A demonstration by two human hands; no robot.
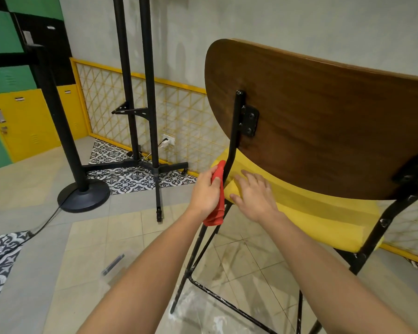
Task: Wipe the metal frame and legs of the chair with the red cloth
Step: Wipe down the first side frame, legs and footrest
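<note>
The person's left grip (206, 191) is clenched around the red cloth (216, 216) and holds it against the black metal frame (235, 131) of the chair (323, 128), where the upright meets the back corner of the yellow seat (311, 213); the cloth's loose end hangs below the fist. The right grip (253, 196) is released, with its fingers spread flat on the seat just beside that upright. Beneath the hands, the thin black legs (193, 254), flecked with pale marks, slant down to the tiled floor (82, 249), and a black stand (82, 194) with a round base is well apart to the left.
</note>
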